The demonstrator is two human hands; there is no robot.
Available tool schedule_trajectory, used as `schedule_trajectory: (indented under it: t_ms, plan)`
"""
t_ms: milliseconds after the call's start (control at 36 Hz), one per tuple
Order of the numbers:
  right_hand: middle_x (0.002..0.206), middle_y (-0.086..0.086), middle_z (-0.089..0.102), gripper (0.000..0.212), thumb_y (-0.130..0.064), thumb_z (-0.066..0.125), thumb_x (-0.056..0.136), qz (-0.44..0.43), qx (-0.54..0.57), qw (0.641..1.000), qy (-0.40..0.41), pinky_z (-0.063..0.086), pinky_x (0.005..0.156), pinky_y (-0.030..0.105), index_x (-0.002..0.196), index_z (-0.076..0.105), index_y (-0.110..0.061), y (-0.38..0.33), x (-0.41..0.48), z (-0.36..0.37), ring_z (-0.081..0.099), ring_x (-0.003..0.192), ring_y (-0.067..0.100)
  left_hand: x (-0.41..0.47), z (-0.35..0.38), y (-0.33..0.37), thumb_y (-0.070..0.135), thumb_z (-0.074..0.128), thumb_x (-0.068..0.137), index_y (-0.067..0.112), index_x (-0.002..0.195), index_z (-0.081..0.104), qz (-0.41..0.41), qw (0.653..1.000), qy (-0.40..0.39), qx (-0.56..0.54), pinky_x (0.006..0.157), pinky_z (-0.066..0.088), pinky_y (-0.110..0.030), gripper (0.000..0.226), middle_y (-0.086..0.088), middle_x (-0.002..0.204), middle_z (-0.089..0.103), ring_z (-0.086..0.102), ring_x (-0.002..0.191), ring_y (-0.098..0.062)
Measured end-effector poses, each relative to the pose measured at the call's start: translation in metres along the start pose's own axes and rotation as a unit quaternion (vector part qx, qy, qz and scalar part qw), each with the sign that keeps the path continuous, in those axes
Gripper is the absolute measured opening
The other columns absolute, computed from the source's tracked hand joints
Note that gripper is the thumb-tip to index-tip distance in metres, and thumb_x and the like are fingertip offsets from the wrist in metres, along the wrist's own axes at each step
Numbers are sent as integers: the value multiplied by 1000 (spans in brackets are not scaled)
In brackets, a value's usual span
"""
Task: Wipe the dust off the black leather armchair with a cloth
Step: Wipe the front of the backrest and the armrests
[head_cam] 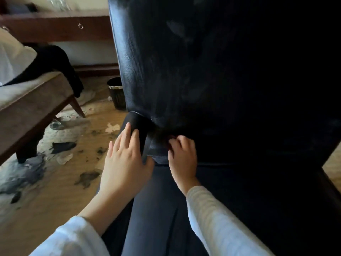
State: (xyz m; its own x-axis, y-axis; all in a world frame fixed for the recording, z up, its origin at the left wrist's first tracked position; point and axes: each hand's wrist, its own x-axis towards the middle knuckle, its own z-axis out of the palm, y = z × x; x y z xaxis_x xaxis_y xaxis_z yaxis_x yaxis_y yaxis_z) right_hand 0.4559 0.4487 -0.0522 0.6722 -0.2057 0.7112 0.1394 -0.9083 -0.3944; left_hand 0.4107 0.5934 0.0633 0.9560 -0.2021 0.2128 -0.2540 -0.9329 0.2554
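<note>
2 white sleeves (212,218) reach forward over the seat of the black leather armchair (166,61). The left hand (123,159) lies open, fingers straight and flat on a rounded black arm piece (139,124) at the seat's edge. Just right of it, the right hand (182,156) curls its fingers into the crease below the dusty, smeared backrest; whether they grip a cloth cannot be told. Left of the left hand, paper scraps (63,158) litter the floor; beyond stand a black waste bin (116,93), a brown bench (27,100) and a wooden desk (55,26).
</note>
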Motion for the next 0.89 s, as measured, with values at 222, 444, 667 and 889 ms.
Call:
schedule_trajectory:
  t_ms: [222,444,667,889]
  plan:
    - [83,8,53,13,-4,53,79,-232,-4,971,-51,46,54,38,81,65,-7,2,20,-52,47,71,27,0,-5,2,37,48,90,12,151,14,-23,999,-21,-9,118,11,-34,75,-5,160,8,3,148,-20]
    - [98,8,59,27,8,53,77,-259,11,947,191,48,68,42,93,72,-4,-21,168,-110,45,87,24,-2,-8,2,39,44,93,13,152,13,-25,999,-22,-16,118,7,-33,72,-4,160,4,1,148,-19]
    - [99,6,59,20,-3,53,93,-330,-10,933,144,42,70,37,98,73,-4,-14,143,-39,49,85,25,-1,-5,2,40,41,94,14,152,11,-24,1000,-4,-17,118,5,-32,69,-4,161,3,-1,148,-18]
    - [112,7,67,44,-1,29,97,-401,-100,911,8,40,87,35,113,70,-7,16,55,0,52,101,23,2,-1,-1,40,42,94,14,151,11,-18,1000,4,-6,119,8,-32,70,-4,161,4,1,148,-18]
